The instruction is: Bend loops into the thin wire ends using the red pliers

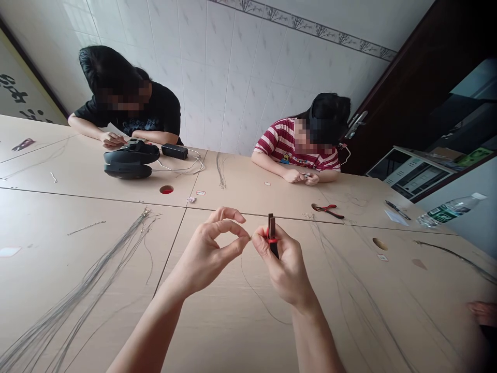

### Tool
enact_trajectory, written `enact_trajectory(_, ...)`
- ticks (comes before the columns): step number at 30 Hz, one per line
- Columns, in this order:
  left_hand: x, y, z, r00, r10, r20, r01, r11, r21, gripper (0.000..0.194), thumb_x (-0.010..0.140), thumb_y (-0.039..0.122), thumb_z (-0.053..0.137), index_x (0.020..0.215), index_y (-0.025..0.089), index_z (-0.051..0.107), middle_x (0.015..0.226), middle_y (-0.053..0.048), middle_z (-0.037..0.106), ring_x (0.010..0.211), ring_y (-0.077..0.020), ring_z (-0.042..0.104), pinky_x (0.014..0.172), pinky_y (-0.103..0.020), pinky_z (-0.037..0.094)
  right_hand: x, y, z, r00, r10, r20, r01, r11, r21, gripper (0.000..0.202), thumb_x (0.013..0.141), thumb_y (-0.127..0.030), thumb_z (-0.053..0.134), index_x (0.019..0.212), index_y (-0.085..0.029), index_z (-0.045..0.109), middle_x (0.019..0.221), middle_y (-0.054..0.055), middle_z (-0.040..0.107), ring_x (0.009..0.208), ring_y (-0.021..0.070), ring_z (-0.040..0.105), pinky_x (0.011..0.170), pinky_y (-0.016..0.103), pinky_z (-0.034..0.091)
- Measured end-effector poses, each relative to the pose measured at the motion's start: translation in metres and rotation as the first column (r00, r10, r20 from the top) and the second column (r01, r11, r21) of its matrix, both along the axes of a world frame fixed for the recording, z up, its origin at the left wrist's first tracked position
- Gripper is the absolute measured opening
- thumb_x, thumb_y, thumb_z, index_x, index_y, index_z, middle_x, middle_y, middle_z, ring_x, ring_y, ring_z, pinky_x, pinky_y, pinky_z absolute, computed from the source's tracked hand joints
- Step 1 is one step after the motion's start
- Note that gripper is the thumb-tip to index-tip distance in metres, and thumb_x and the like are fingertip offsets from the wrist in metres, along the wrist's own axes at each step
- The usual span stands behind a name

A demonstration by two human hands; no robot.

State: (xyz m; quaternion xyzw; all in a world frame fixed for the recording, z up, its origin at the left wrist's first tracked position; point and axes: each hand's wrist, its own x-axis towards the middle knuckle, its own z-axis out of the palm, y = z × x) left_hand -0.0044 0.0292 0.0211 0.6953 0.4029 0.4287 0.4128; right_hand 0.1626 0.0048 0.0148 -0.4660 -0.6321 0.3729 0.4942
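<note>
My left hand [212, 251] pinches the end of a thin dark cord [252, 290] between thumb and index finger, its other fingers curled loosely. From that pinch the cord hangs and curves across the table toward my right wrist. Gripped in my right hand [286, 267] is a pair of pliers [272, 226] with red and black handles, jaws pointing up. My right thumb and index fingertips meet close to the left fingertips; any small piece between them is too tiny to make out. A bundle of cords [104, 254] with small metallic ends lies left of my left hand.
More cords [359, 274] spread over the table [217, 331] on the right, near red-handled pliers [328, 210]. Across sit a person in black [161, 111] and one in stripes [277, 145]. A black headset-like device [130, 160], a bottle [450, 210] and table holes [379, 243] are around.
</note>
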Motion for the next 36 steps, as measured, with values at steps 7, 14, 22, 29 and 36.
enact_trajectory(7, -0.0096, 0.0018, 0.0069, 0.995, 0.053, -0.09, -0.058, 0.997, -0.048, 0.023, 0.089, 0.033, 0.058, 0.072, 0.02, 0.067, 0.105, -0.004, 0.06, 0.091, -0.0192, 0.057, 0.067, -0.029, 0.046, 0.0002, 0.0011, -0.0021, 0.999, -0.01, -0.042, 0.009, 1.0, -0.019, 0.025, 0.093, -0.038, 0.055, 0.075, -0.02, 0.051, 0.065, -0.004, 0.037, 0.059, 0.0112, 0.033, 0.054, 0.024, 0.031)
enact_trajectory(14, -0.0091, -0.0019, 0.003, 0.994, 0.025, -0.111, -0.016, 0.997, 0.081, 0.024, 0.087, 0.019, 0.059, 0.109, 0.029, 0.062, 0.112, 0.001, 0.064, 0.091, -0.0156, 0.057, 0.071, -0.026, 0.048, 0.0024, 0.0011, -0.0006, 0.998, -0.041, -0.047, 0.039, 0.998, -0.04, 0.025, 0.092, -0.038, 0.056, 0.075, -0.021, 0.052, 0.065, -0.004, 0.039, 0.061, 0.0119, 0.035, 0.057, 0.025, 0.032)
enact_trajectory(22, -0.0054, -0.0043, 0.0051, 0.991, -0.024, -0.129, 0.026, 1.0, 0.012, 0.008, 0.09, 0.027, 0.059, 0.093, 0.026, 0.066, 0.092, 0.003, 0.071, 0.076, -0.0122, 0.06, 0.049, -0.019, 0.04, 0.0018, 0.0007, -0.0001, 0.994, -0.005, -0.111, -0.002, 0.998, -0.065, 0.024, 0.092, -0.037, 0.059, 0.076, -0.02, 0.055, 0.067, -0.003, 0.044, 0.065, 0.0118, 0.039, 0.062, 0.025, 0.035)
enact_trajectory(29, -0.0018, -0.0032, 0.006, 0.993, 0.004, -0.114, -0.001, 1.0, 0.028, 0.011, 0.089, 0.027, 0.059, 0.083, 0.023, 0.066, 0.08, 0.003, 0.07, 0.071, -0.0114, 0.058, 0.052, -0.02, 0.039, 0.0021, 0.0007, 0.0001, 0.992, -0.004, -0.125, -0.008, 0.995, -0.096, 0.026, 0.091, -0.039, 0.06, 0.074, -0.02, 0.058, 0.065, -0.004, 0.04, 0.061, 0.0112, 0.035, 0.058, 0.024, 0.032)
enact_trajectory(36, -0.0004, -0.0016, 0.0041, 0.997, 0.026, 0.075, -0.008, 0.974, -0.225, 0.017, 0.088, 0.033, 0.061, 0.077, 0.02, 0.064, 0.075, -0.001, 0.069, 0.076, -0.0159, 0.061, 0.063, -0.025, 0.042, 0.0052, 0.0038, -0.005, 0.991, -0.124, -0.049, 0.123, 0.992, -0.017, 0.019, 0.09, -0.04, 0.062, 0.09, -0.021, 0.065, 0.074, -0.001, 0.056, 0.069, 0.0131, 0.05, 0.065, 0.025, 0.042)
